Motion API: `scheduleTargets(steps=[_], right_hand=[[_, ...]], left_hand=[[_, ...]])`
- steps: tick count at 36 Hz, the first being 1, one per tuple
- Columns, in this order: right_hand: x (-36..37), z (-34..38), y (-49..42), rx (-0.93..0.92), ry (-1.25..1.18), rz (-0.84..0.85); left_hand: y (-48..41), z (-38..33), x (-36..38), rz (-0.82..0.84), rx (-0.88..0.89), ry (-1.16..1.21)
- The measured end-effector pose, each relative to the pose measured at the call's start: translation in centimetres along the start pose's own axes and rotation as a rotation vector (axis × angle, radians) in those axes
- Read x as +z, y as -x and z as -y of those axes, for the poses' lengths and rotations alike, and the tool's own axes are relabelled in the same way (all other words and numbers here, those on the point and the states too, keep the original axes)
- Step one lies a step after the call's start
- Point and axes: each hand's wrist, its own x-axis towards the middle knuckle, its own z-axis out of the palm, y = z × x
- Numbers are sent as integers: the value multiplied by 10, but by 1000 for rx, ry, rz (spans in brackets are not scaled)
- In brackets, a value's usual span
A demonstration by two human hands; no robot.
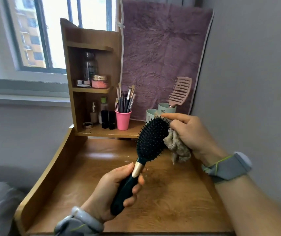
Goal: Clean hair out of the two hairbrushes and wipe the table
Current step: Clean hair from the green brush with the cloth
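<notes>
1. Left hand (117,188) grips the brush (151,138) handle; right hand (192,133) pinches a cloth (177,149) at the head's 3 o'clock.
2. Brush, over the counter (170,201), looks light and rigid, pins springy; the handle seems the sure hold.

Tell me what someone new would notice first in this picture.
The dark green oval paddle hairbrush stands out mid-frame above the wooden table: the left hand grips its handle while the right hand presses a crumpled beige cloth against its bristled head. Behind, a pink vented hairbrush stands in a pale green cup before a hanging purple towel.
</notes>
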Motion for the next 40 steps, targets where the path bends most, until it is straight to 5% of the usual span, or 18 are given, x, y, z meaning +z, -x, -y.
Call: scheduleTargets(steps=[9,13,19,25,33,40], right_hand=[[33,-20,16,188,-474,-190],[58,-19,39,156,-194,-180],[76,-16,69,105,-48,37],[81,-5,78,-157,231,49],[80,1,94,-379,489,160],[79,8,81,-441,568,102]], left_hand=[[-6,15,17,-73,6,178],[-15,10,26,-151,70,265],[-22,7,19,-245,156,44],[-20,7,19,-214,158,15],[-23,1,18,-404,172,-31],[-21,-1,21,-241,148,30]])
